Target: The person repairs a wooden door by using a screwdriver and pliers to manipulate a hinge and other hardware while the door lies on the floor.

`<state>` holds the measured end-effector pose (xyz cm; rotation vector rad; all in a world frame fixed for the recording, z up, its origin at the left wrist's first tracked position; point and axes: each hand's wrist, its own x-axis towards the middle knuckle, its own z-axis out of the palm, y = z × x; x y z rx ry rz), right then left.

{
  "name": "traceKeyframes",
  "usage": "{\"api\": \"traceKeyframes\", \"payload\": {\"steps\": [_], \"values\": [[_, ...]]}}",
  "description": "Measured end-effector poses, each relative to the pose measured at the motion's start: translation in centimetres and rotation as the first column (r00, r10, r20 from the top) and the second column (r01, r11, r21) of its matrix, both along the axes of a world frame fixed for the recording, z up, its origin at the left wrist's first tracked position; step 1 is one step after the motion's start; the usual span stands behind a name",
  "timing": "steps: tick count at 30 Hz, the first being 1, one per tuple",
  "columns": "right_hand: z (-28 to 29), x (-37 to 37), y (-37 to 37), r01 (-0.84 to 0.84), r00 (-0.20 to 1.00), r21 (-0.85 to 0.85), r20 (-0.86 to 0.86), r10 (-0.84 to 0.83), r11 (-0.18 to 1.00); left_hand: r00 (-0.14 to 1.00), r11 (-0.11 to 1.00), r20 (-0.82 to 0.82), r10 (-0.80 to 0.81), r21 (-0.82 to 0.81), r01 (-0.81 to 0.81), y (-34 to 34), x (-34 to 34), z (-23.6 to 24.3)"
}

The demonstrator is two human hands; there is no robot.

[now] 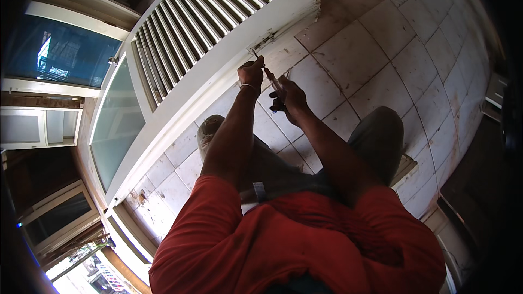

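Observation:
A white louvred door with a pale glass panel stands to my left. Along its lower edge there is a worn, dark-stained spot. My left hand is closed close to that spot, and a thin metal piece sticks out past its fingertips; its kind is too small to make out. In my right hand is a screwdriver with a reddish, see-through handle, its front end pointing toward my left fingers. Something dark shows under the right hand, unclear in the shadow.
Dirty white floor tiles spread ahead and to the right. My bent knees frame the work from both sides. A blue glass pane in a white frame is at far left, with wooden-framed panels below it.

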<state>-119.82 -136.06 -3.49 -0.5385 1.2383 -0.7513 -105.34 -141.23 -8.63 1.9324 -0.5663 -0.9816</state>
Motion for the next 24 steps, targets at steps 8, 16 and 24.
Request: {"api": "traceKeyframes", "payload": {"steps": [8,16,24], "values": [[0.8,0.1,1.1,-0.072,0.982,-0.227,-0.185,0.03,0.971,0.999,0.994,-0.043,0.024,-0.109,-0.029,0.0,-0.3,-0.2],[-4.4,0.7,1.2,-0.084,0.984,-0.131,-0.164,0.062,0.988,0.379,0.782,0.853,-0.36,0.054,0.621,-1.9,4.3,-9.9],[-7.1,-1.8,1.5,-0.163,0.905,-0.279,-0.424,0.031,0.946,0.967,0.983,0.183,-0.18,0.06,0.172,-0.7,-0.6,-7.9]]}}
